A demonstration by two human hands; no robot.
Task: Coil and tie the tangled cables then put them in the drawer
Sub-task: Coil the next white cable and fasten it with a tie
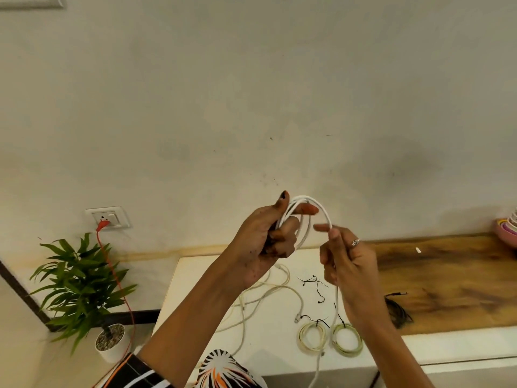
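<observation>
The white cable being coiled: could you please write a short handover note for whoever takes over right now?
Left hand: grips the white cable loops, held up above the table.
Right hand: pinches the strand feeding the next loop.
Done: two tied coils near the front edge.
Left: finish and tie this coil using the black ties, coil the loose cables, then put all away; no drawer in view.

The white cable (319, 368) runs off the bottom edge, the stacked bowls (507, 228) get chopped by the right edge, and the black ties (314, 284) are too tiny to make out.
</observation>
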